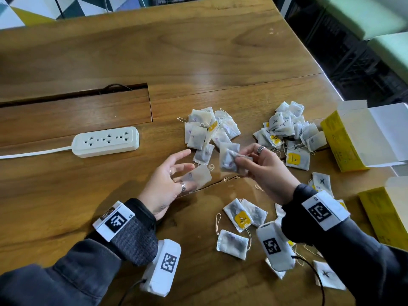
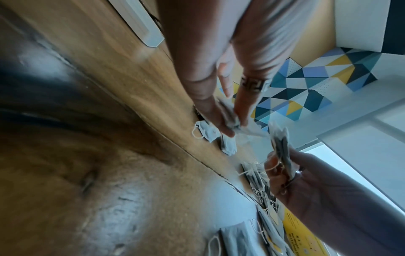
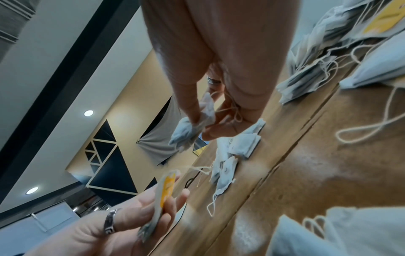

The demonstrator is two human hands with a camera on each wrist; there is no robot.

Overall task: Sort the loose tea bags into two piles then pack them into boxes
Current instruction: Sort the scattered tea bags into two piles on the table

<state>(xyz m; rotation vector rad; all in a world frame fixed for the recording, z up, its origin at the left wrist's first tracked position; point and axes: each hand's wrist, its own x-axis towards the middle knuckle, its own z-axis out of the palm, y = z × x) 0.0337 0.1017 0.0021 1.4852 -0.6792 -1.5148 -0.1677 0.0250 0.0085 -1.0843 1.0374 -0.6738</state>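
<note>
Two tea bag piles (image 1: 212, 129) beside yellow boxes (image 1: 344, 142), power strip (image 1: 106, 141) (left), each hand's fingers (image 1: 242, 161) pinching one bag.

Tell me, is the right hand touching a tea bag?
Touching. In the right wrist view the right hand's fingers pinch a crumpled tea bag, and the head view shows the same grip above the table.

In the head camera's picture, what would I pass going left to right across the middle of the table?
White power strip → pile of tea bags → second pile of tea bags, some marked with black crosses → open yellow box.
</note>
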